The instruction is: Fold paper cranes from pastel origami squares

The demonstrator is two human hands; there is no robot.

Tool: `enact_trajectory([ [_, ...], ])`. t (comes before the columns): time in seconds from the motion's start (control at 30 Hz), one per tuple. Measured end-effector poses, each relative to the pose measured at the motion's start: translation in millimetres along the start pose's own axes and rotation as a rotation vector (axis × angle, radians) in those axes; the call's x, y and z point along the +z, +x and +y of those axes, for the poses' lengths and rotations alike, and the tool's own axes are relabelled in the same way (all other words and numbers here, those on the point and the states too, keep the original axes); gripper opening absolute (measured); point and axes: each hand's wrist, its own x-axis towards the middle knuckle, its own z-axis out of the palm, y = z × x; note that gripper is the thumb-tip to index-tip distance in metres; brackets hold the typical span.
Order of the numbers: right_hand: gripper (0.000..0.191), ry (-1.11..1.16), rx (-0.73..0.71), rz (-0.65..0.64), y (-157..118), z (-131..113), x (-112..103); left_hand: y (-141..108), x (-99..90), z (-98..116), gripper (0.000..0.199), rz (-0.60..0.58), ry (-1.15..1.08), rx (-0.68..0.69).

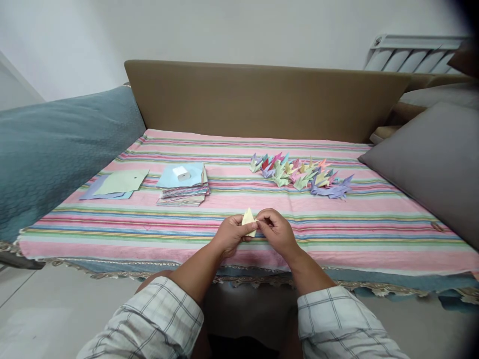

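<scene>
1. Folded yellow paper [247, 218], 1 pc.: being held betw. both hands above striped cloth [130, 230]; narrow tip pointing away from wearer, long axis running approx. fore-aft.
2. L hand [229, 236]: grip holding yellow pc., thumb lying across lower part.
3. R hand [277, 231]: grip pinching same pc. at R edge.
4. Folded paper figures [280, 174], multicol.: lying beyond R hand.
5. Paper stack [183, 193]: supporting small white block [181, 173]; loose sheets [121, 182] lying to L.

Head-worn view, forward and down
</scene>
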Motion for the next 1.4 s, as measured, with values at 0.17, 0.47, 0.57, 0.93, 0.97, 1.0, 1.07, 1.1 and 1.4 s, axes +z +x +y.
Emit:
enact_trajectory([
  [0.17,0.008,-0.006,-0.008,0.037,0.1,-2.9,1.8,1.6,-1.2,-1.7,0.038,0.033,-0.049,-0.017],
  [0.47,0.013,0.026,0.018,0.011,-1.1,-7.9,1.1,1.7,-2.1,-1.0,0.037,0.058,-0.052,0.070],
  [0.57,0.013,0.055,0.068,0.005,-0.9,-7.8,0.9,2.1,-2.5,-1.4,0.036,0.046,-0.021,0.128],
  [0.93,0.017,0.323,0.291,-0.042,-1.4,-3.8,4.4,1.0,0.2,0.1,0.036,0.053,0.027,0.165],
  [0.97,0.018,0.328,0.296,-0.046,-1.4,-3.6,4.3,1.3,0.1,-0.1,0.035,0.050,0.025,0.169],
  [1.0,0.018,0.333,0.302,-0.047,-1.3,-3.7,4.2,1.6,-0.2,-0.4,0.035,0.046,0.024,0.172],
  [1.07,0.019,0.344,0.312,-0.046,-0.9,-4.0,4.2,2.2,-0.9,-1.2,0.035,0.041,0.026,0.175],
  [1.1,0.019,0.349,0.315,-0.043,-0.8,-4.3,4.2,2.5,-1.3,-1.5,0.035,0.040,0.029,0.178],
  [1.4,0.026,0.468,0.362,0.015,-2.0,-1.5,10.2,1.7,-1.1,-1.8,0.033,0.035,0.032,0.197],
])
